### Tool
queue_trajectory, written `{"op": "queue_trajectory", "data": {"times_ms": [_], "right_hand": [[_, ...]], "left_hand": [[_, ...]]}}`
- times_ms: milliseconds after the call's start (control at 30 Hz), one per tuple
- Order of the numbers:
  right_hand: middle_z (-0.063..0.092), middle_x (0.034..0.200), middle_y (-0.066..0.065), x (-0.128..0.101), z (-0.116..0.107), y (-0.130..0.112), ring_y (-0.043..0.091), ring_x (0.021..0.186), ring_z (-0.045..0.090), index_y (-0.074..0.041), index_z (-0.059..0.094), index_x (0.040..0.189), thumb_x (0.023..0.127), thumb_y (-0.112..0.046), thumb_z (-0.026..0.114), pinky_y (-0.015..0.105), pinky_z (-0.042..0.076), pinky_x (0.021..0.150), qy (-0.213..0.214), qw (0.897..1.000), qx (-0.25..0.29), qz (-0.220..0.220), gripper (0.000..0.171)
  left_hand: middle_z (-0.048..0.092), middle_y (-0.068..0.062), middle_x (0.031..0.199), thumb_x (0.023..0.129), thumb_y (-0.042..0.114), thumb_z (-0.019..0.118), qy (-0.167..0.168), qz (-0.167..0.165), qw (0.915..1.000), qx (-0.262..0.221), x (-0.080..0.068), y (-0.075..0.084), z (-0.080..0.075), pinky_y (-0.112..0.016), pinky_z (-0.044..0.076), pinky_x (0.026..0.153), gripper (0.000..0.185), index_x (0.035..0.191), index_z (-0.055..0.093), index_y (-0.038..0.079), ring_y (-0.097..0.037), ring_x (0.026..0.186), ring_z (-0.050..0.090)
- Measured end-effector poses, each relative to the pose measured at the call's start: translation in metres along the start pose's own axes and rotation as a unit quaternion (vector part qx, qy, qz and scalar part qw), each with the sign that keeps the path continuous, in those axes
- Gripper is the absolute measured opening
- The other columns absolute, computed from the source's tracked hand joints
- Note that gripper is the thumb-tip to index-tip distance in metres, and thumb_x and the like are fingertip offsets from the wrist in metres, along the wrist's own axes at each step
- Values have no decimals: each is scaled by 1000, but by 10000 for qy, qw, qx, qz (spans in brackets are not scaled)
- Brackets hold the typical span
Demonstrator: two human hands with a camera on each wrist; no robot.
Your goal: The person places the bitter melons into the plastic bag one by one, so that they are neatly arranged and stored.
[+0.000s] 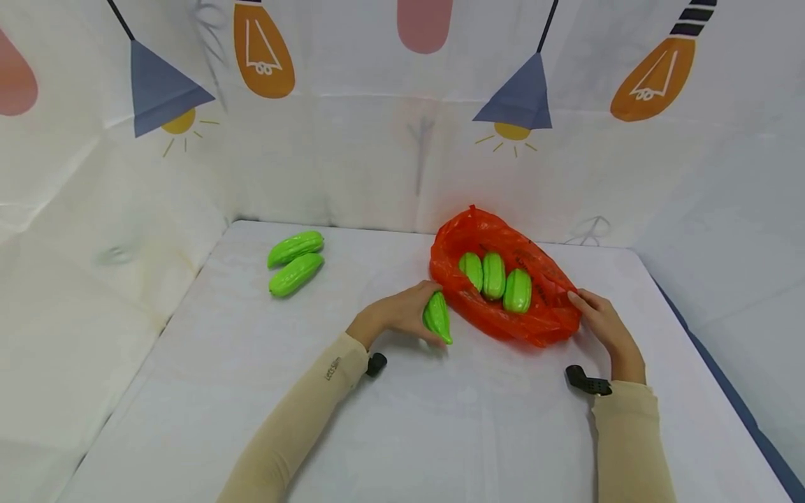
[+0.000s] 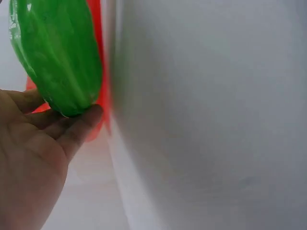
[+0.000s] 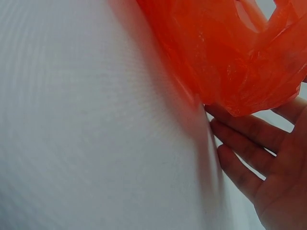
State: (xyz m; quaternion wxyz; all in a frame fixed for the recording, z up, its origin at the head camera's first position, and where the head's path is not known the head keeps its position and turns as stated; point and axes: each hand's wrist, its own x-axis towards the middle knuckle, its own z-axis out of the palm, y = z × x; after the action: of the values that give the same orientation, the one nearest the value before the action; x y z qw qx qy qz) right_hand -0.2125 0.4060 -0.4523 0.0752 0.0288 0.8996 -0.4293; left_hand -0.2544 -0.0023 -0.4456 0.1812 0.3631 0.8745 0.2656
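Three green gourds [image 1: 494, 276] already in the orange bag [image 1: 547, 321], a fourth gourd [image 1: 437, 316] gripped by the left hand [image 1: 402, 312] at the bag's eight o'clock, right hand [image 1: 602, 320] with straight fingers against its four o'clock edge, two more gourds [image 1: 295, 259] waiting at ten o'clock.

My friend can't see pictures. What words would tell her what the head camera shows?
A person's left hand grips a green toy gourd beside an open orange plastic bag on a white table. The right hand touches the bag's edge; three gourds lie inside, and two more gourds lie far left.
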Motion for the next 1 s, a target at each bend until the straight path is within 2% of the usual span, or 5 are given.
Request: {"op": "queue_trajectory", "data": {"times_ms": [167,333,500,633,1000], "right_hand": [[34,145,36,1,-1,1,50,133,28,10,34,145,105,-44,34,72,21,110,-20,10000,-34,30,67],[31,147,36,0,-3,1,50,135,26,10,30,147,105,-46,33,73,20,110,-68,9999,-16,129,70],[35,143,37,-2,-2,1,49,132,29,11,35,144,105,-43,34,72,21,110,16,10000,3,-21,67],[39,139,36,-4,-1,3,47,128,32,12,39,141,105,-41,35,71,23,109,102,9999,9,-126,64],[38,142,35,-2,1,1,47,130,32,10,36,144,105,-43,35,71,23,110,23,10000,23,-35,66]], "left_hand": [[26,-3,155,68,59,82,404,253,9987,-158,0,9,-15,-37,38,114,113,154,24,15,-18,139,35],[33,-3,148,68,57,83,644,527,9963,-194,5,19,-28,-38,39,113,114,155,24,13,-16,134,39],[36,1,144,70,56,82,606,754,9947,-359,17,32,-34,-36,43,110,110,155,24,16,-13,131,40],[35,3,145,70,59,80,483,763,9950,-416,28,40,-35,-35,43,109,110,156,23,20,-11,130,39],[34,2,147,71,60,78,216,768,9961,-368,61,53,-33,-32,45,107,113,156,20,14,-11,130,38]]}}
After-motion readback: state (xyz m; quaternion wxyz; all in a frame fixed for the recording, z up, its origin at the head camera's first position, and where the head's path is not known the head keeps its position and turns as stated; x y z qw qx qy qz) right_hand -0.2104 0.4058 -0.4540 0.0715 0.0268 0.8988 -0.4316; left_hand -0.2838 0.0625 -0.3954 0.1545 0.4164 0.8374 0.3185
